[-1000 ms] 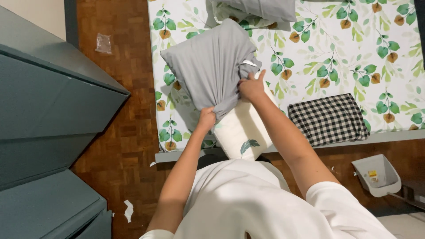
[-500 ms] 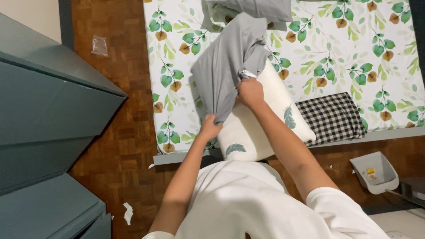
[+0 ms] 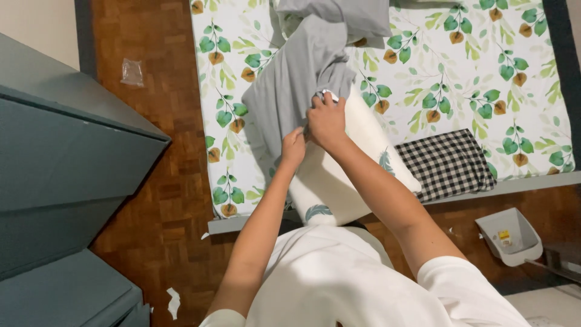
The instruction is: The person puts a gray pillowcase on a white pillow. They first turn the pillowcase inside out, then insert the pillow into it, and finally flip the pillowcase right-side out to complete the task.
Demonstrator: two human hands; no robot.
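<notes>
Leaf-print bed (image 3: pixel 460 79), grey pillowcase (image 3: pixel 290 91) half off white pillow (image 3: pixel 339 175)

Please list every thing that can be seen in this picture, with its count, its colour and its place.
grey pillowcase: one, grey, on the bed, half pulled off the pillow
pillow: one, white with small leaf prints, at the bed's near edge
bed sheet: one, white with green and brown leaves, covering the bed
grey bedding: one piece, grey, at the top of the bed
checked cloth: one, black and white, folded at the bed's near right
dresser: one, dark teal, far left
parquet floor: brown wood, between dresser and bed
plastic wrapper: one, clear, on the floor top left
paper scrap: one, white, floor bottom left
small bin: one, pale grey, floor at right
left hand: gripping the pillowcase edge
right hand: gripping pillowcase fabric atop the pillow
</notes>
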